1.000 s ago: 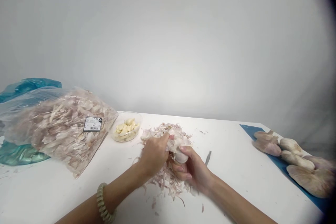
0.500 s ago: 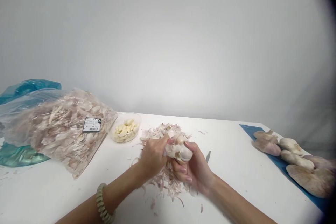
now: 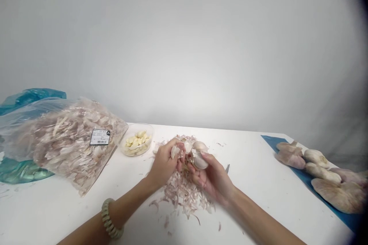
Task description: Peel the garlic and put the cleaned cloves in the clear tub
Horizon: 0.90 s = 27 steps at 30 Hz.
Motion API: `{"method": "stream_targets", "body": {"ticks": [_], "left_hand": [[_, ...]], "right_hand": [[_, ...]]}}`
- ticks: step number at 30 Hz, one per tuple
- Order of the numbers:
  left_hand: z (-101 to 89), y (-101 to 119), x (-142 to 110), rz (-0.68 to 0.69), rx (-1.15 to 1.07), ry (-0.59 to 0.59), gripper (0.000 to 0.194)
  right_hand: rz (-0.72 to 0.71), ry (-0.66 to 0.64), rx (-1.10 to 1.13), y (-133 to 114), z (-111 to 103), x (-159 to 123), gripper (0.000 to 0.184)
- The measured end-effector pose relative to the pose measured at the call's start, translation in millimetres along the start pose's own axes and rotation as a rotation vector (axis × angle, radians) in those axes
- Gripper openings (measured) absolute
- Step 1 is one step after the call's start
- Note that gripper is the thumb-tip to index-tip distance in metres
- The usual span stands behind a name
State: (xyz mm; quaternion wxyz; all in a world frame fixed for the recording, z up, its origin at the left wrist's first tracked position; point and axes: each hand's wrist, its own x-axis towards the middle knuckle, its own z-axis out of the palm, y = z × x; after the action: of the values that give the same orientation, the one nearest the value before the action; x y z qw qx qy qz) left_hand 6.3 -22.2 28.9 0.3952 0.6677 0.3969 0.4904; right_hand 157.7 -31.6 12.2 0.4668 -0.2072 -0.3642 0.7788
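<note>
My right hand is closed around a garlic bulb, whose pale, smooth cloves face up. Just left of it, my left hand pinches a crumpled piece of garlic skin; a small gap separates it from the bulb. Beneath both hands spreads a heap of loose garlic skins, partly covered by them. A clear bowl of peeled garlic cloves stands beyond my left hand. Right of my right hand, the tip of what looks like a knife blade shows.
A clear bag stuffed with garlic skins lies at the left, with teal plastic around it. Several whole garlic bulbs rest on a blue sheet at the right. A pale wall rises behind the white table.
My left hand has pulled left, away from the bulb, with a piece of skin in its fingers. My right hand still holds the bulb in nearly the same place.
</note>
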Motion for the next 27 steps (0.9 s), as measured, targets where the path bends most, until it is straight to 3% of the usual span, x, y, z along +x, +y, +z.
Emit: {"method": "stream_targets", "body": {"ticks": [4, 9, 11, 16, 18, 23, 27], "left_hand": [[-4.1, -1.0, 6.4, -0.083, 0.047, 0.171, 0.01], [-7.2, -6.3, 10.4, -0.198, -0.019, 0.09, 0.035], [-8.0, -8.8, 11.1, -0.09, 0.031, 0.101, 0.035], [-9.6, -7.3, 10.1, 0.252, 0.427, 0.145, 0.046], [-9.1, -3.0, 7.8, 0.284, 0.435, 0.079, 0.052], [-6.3, 6.7, 0.4, 0.27, 0.242, -0.233, 0.057], [-5.9, 5.5, 0.6, 0.292, 0.284, -0.207, 0.045]], "right_hand": [[-0.001, 0.098, -0.119, 5.2, -5.2, 1.6, 0.047], [0.026, 0.18, -0.211, 7.8, -7.1, 2.7, 0.064], [0.015, 0.201, -0.206, 7.8, -6.5, 3.1, 0.062], [0.025, 0.199, -0.213, 6.7, -4.6, 3.8, 0.059], [0.04, 0.182, -0.221, 5.8, -3.2, 3.6, 0.057], [0.045, 0.167, -0.223, 4.3, -1.7, 2.9, 0.058], [0.009, 0.204, -0.25, 3.9, -3.3, 3.5, 0.063]]}}
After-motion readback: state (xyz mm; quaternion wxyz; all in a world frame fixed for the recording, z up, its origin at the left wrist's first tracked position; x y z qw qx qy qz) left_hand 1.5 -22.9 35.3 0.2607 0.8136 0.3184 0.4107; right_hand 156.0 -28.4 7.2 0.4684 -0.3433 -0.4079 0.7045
